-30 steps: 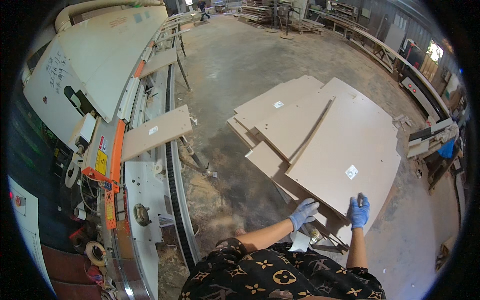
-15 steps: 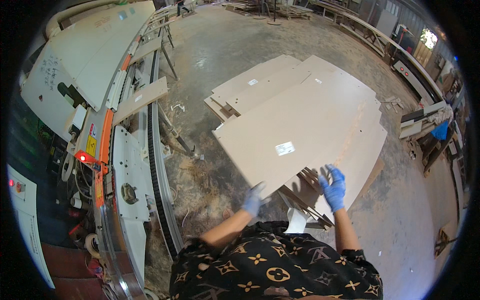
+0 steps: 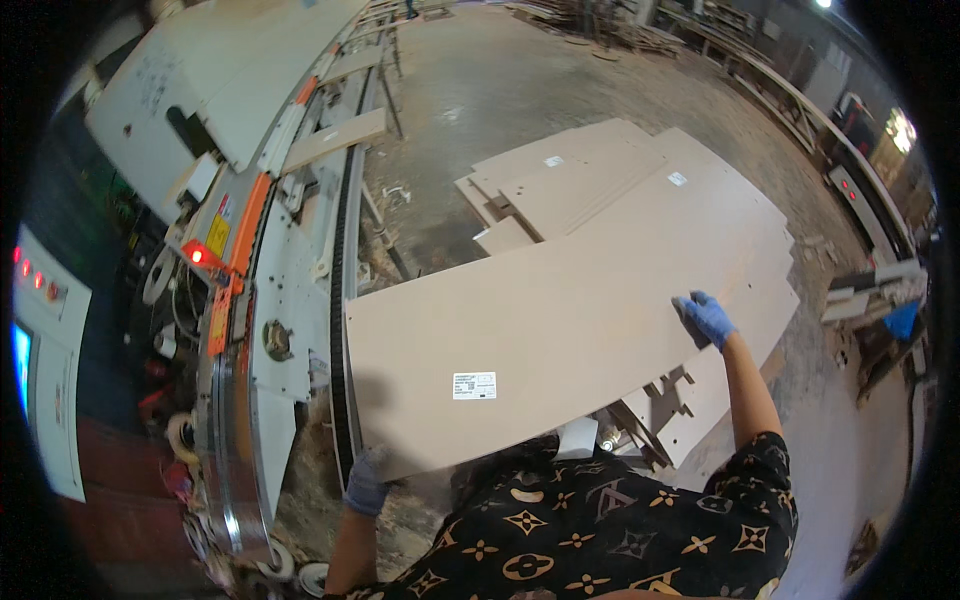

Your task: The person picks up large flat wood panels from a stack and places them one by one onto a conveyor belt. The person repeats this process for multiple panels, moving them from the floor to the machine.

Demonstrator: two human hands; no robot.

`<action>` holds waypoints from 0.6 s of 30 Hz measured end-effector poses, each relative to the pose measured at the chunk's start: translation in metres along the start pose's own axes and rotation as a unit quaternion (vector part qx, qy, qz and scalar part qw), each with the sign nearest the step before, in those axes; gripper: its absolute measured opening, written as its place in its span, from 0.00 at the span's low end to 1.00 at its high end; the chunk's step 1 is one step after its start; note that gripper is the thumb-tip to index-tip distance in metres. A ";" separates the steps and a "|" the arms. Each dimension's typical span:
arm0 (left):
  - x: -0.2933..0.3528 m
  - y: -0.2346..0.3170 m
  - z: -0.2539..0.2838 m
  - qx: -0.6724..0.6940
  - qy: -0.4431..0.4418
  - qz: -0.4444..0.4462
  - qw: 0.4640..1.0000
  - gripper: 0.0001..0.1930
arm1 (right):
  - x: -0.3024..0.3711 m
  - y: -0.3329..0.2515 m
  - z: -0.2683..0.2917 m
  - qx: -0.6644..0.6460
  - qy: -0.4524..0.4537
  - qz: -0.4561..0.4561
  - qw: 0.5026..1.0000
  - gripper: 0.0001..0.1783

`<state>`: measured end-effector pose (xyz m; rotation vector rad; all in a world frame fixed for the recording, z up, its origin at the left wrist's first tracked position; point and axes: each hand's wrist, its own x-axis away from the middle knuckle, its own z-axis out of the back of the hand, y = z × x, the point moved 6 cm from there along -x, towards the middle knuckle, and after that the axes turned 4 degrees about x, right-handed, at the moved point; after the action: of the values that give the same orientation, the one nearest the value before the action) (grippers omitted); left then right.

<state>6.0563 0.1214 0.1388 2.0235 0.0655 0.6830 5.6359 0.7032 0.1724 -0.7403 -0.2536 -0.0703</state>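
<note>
A large beige wooden panel [image 3: 540,340] with a white label [image 3: 474,386] stretches across in front of me. My left hand [image 3: 367,483], in a blue-grey glove, is closed on its near left corner; the fingertips under the board are hidden. My right hand [image 3: 708,318], in a similar glove, lies on the panel's top face close to the near edge, fingers stretched out toward the left. The panel's left end juts past the stack of similar panels [image 3: 590,180] and reaches the machine's edge. Where its right end meets the stack is hard to tell.
Along the left runs a long machine with an orange strip [image 3: 250,222], a dark conveyor track [image 3: 342,390] and a lit red lamp [image 3: 198,256]. A narrow board [image 3: 335,138] lies farther along it. Notched panels [image 3: 680,405] show below the near edge. Scrap boards [image 3: 870,290] stand at right.
The panel has swung and slid left toward the machine and nearer me. My left hand moved left and down with its corner; my right hand moved onto the panel, farther right and away.
</note>
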 end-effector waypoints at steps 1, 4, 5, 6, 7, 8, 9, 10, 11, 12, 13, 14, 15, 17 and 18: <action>0.001 0.005 0.007 0.007 0.008 -0.041 0.999 0.25 | 0.005 -0.003 -0.004 -0.066 -0.007 0.026 0.997 0.24; 0.017 -0.001 0.048 0.024 0.065 -0.036 0.997 0.26 | 0.028 -0.011 -0.037 -0.171 -0.052 0.031 0.983 0.11; 0.021 -0.002 0.065 0.047 0.071 -0.033 0.996 0.26 | 0.037 -0.017 -0.049 -0.204 -0.046 0.032 0.977 0.10; 0.026 -0.003 0.082 0.071 0.087 -0.032 0.993 0.27 | 0.044 -0.025 -0.063 -0.238 -0.042 0.031 0.970 0.09; 0.029 -0.005 0.096 0.140 0.083 -0.057 0.985 0.27 | 0.050 -0.036 -0.082 -0.259 -0.026 0.043 0.965 0.08; 0.030 0.000 0.112 0.197 0.075 -0.087 0.974 0.27 | 0.057 -0.042 -0.104 -0.289 -0.004 0.018 0.957 0.07; 0.033 0.000 0.128 0.247 0.105 -0.095 0.959 0.27 | 0.065 -0.056 -0.122 -0.302 -0.016 0.048 0.952 0.07; 0.037 -0.002 0.143 0.295 0.126 -0.109 0.941 0.28 | 0.068 -0.075 -0.139 -0.267 -0.007 0.079 0.960 0.10; 0.035 -0.001 0.160 0.336 0.156 -0.116 0.922 0.28 | 0.073 -0.092 -0.164 -0.281 -0.036 0.096 0.954 0.10; 0.031 0.004 0.176 0.316 0.176 -0.149 0.920 0.28 | 0.079 -0.110 -0.189 -0.313 -0.068 0.125 0.939 0.11; 0.028 0.007 0.195 0.295 0.213 -0.175 0.915 0.29 | 0.085 -0.121 -0.212 -0.274 -0.082 0.104 0.952 0.11; 0.026 0.010 0.212 0.271 0.228 -0.214 0.910 0.29 | 0.094 -0.134 -0.235 -0.266 -0.106 0.112 0.951 0.11; 0.022 0.009 0.233 0.279 0.245 -0.221 0.902 0.27 | 0.101 -0.144 -0.255 -0.243 -0.040 0.109 0.963 0.11; 0.002 0.011 0.277 0.359 0.237 -0.240 0.870 0.26 | 0.110 -0.171 -0.302 -0.360 -0.079 0.133 0.920 0.12; -0.011 0.012 0.298 0.391 0.233 -0.245 0.856 0.25 | 0.116 -0.181 -0.328 -0.397 -0.091 0.138 0.903 0.12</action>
<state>6.1906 -0.1223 0.0309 2.3767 1.2877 0.8746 5.7878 0.3509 0.0882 -1.5981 -0.2964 0.1809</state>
